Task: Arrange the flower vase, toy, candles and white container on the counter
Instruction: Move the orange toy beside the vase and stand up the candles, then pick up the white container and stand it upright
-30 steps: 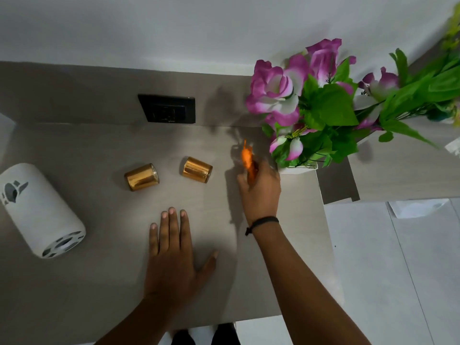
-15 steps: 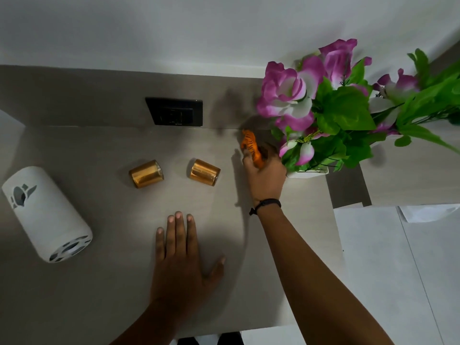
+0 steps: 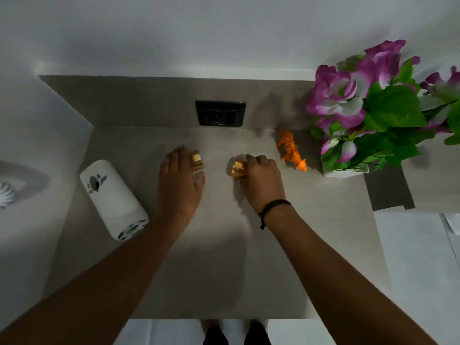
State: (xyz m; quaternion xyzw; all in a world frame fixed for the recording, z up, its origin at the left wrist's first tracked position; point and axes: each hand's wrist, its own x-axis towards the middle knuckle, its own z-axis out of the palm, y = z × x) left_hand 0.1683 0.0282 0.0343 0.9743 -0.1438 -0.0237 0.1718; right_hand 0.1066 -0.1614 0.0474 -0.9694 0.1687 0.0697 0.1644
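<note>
On the grey counter (image 3: 224, 270), an orange toy tiger (image 3: 290, 150) stands free beside the white vase (image 3: 344, 171) of purple flowers (image 3: 348, 95) at the right. My right hand (image 3: 262, 181) is closed around a gold candle (image 3: 237, 168) lying at the counter's middle. My left hand (image 3: 179, 181) lies over the other gold candle (image 3: 196, 159), fingers extended past it, thumb under it. The white container (image 3: 113, 199) with cut-out holes lies on its side at the left.
A black wall socket (image 3: 220, 113) sits in the backsplash behind the candles. A dark recess (image 3: 390, 190) cuts into the counter at the right. White floor shows to the right, and my feet (image 3: 235, 332) are below the front edge.
My right hand has let go of the toy tiger next to the vase and moved left onto the right candle. My left hand has moved forward from the counter onto the left candle.
</note>
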